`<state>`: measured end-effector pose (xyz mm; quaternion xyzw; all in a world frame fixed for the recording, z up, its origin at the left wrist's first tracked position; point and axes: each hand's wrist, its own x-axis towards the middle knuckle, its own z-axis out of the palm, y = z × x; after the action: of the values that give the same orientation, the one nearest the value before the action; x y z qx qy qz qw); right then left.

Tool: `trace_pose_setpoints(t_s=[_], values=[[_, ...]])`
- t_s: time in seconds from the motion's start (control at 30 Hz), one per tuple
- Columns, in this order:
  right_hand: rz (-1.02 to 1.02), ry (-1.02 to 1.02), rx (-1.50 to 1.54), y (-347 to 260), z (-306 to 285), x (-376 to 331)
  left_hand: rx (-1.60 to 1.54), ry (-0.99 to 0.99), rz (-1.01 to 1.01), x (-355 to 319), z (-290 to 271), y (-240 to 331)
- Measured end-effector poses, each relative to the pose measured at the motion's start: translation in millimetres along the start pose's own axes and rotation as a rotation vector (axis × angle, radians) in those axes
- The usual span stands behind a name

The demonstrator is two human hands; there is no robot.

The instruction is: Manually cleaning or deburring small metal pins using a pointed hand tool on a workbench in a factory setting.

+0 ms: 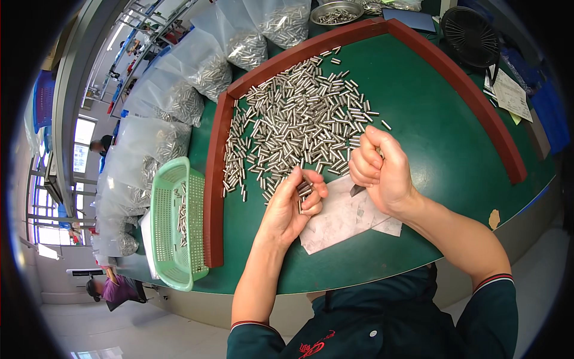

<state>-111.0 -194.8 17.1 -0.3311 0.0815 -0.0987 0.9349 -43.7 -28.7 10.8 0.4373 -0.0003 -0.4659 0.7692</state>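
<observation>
My left hand (pixel 289 206) is curled, palm up, around several short metal pins (pixel 304 190), at the near edge of a wide pile of similar pins (pixel 299 116). To its right, my right hand (pixel 382 170) is closed in a fist above the table. What its fingers hold is hidden; a small dark pointed piece (pixel 357 190) shows just below it. Under and between both hands lie smudged white sheets of paper or cloth (pixel 341 218) on the green tabletop (pixel 436 113).
A reddish-brown raised border (pixel 216 185) frames the pile. Left of it stands a light green plastic basket (pixel 194 239) with some pins inside. Clear bags of pins (pixel 179 99) line the far left side. A metal bowl (pixel 336 13) and black fan (pixel 470 37) stand at the back.
</observation>
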Motion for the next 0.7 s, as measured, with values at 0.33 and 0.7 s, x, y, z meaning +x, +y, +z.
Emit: trace_pose_setpoints(t_s=[0.33,0.7], values=[[-0.004,0.000,0.020,0,-1,0,1.222,0.239,0.521,9,18,-12],[-0.013,-0.015,0.018,0,-2,0,1.663,0.247,0.603,18,21,-13]])
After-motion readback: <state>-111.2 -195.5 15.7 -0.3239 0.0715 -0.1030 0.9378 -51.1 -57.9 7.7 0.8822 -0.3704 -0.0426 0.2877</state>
